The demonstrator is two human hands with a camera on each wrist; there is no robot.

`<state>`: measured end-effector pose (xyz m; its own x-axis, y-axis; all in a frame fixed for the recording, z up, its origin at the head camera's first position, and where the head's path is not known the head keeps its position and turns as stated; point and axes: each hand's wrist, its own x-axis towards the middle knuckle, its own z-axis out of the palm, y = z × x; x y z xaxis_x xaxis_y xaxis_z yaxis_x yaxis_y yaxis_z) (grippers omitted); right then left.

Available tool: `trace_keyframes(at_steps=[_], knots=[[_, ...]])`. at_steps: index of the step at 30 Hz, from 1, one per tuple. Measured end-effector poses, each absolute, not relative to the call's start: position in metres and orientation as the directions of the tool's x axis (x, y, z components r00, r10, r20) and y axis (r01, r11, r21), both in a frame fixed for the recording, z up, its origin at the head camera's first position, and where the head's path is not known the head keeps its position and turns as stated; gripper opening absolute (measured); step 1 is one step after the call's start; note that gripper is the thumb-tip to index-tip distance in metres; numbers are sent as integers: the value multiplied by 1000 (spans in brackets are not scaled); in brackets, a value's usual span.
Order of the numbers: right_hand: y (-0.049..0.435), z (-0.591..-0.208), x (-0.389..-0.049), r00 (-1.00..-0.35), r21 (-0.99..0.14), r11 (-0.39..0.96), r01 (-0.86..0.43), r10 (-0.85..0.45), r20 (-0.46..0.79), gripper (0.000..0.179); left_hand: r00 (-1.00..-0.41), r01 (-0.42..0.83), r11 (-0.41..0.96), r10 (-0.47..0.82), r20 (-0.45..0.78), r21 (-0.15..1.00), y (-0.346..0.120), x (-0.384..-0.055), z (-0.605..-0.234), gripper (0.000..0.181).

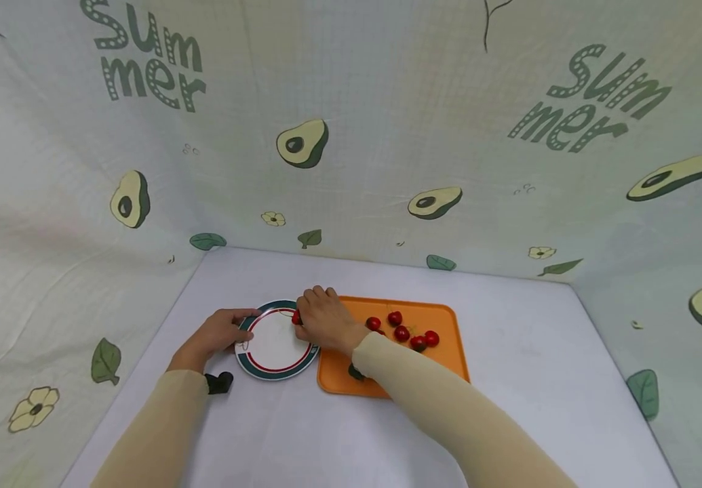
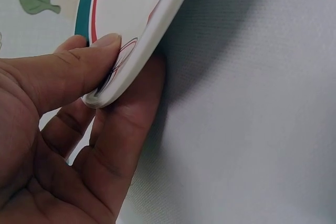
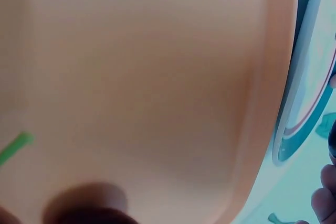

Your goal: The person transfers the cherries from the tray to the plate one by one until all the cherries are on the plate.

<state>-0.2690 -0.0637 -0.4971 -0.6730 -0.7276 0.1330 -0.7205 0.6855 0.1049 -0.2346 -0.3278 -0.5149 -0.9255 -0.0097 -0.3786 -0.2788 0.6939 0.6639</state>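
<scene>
One broad cloth, printed with avocados and lettering, rises behind and beside a white worktop. On that surface lies an orange tray, and just to its left a white plate with a green band and red ring; whether their edges touch I cannot tell. The left hand pinches the plate's left rim, thumb on top and fingers underneath. The right hand is over the gap between tray and plate, its fingers drawn in around a red cherry above the plate's right side; whether the fruit touches the plate is unclear. Smallest are the loose cherries, at least five, grouped on the tray beyond the right forearm. The step in hand looks like bringing fruit across from tray to plate. From here, the next move would seem to call for a low, gentle release inside the rim, with the plate held steady.
</scene>
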Motion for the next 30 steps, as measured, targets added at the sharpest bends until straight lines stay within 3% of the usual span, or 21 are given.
trace_keyframes(at_steps=[24,30], knots=[[-81,-509,-267,-672,156,669,-727,-740,41,41,-922,-290,684,-13,-387,669,-327,-236,-520,55],[-79,-507,-267,-664,162,666,-728,-744,75,40,-923,-278,701,-7,-384,657,-329,-234,-518,55]])
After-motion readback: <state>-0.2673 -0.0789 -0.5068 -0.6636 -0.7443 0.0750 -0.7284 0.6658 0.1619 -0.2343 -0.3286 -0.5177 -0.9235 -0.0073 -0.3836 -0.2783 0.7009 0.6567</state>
